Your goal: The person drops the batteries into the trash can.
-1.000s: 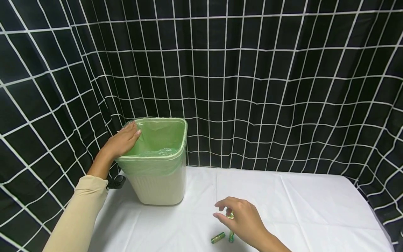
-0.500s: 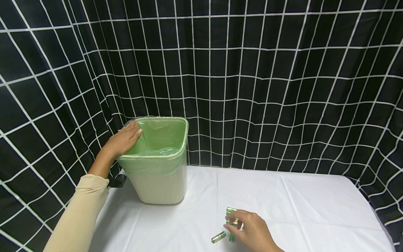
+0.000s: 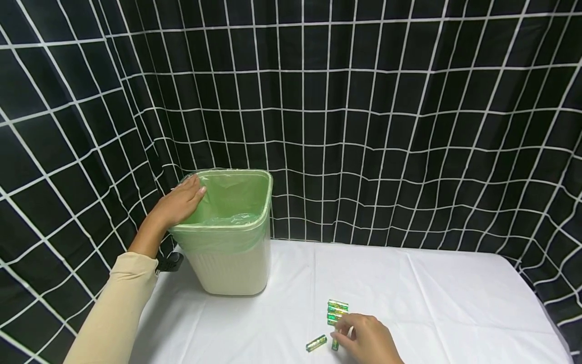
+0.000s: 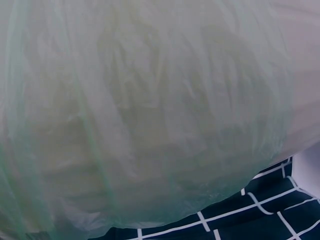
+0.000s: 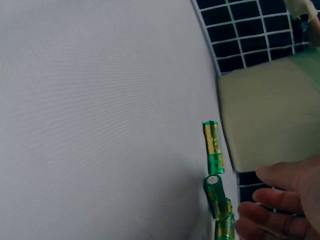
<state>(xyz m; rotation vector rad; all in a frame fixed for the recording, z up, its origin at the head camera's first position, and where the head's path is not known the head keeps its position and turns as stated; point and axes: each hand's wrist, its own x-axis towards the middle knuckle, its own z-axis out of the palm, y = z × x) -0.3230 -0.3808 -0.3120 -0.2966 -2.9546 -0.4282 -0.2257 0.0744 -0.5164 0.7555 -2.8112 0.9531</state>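
Note:
A bin (image 3: 236, 270) lined with a translucent green bag (image 3: 227, 192) stands at the left of the white table. My left hand (image 3: 179, 202) rests on its left rim, fingers extended, thumb toward the inside. In the left wrist view the bag (image 4: 150, 110) fills most of the picture and no fingers show. Several green-and-gold batteries (image 3: 337, 306) lie side by side. A single battery (image 3: 316, 344) lies apart, and another (image 3: 335, 345) lies by my right fingertips. My right hand (image 3: 366, 336) hovers with bent fingers; in the right wrist view, thumb and fingers are spread beside the batteries (image 5: 213, 147).
The white tablecloth (image 3: 454, 303) stretches to the right of the batteries. Black curtains with a white grid (image 3: 345, 126) enclose the back and left side. A black strap-mounted device (image 3: 170, 262) sits at the left wrist, beside the bin.
My right hand has moved right and downward, off the batteries lying side by side, which are now more exposed. The left hand stays on the bin's rim.

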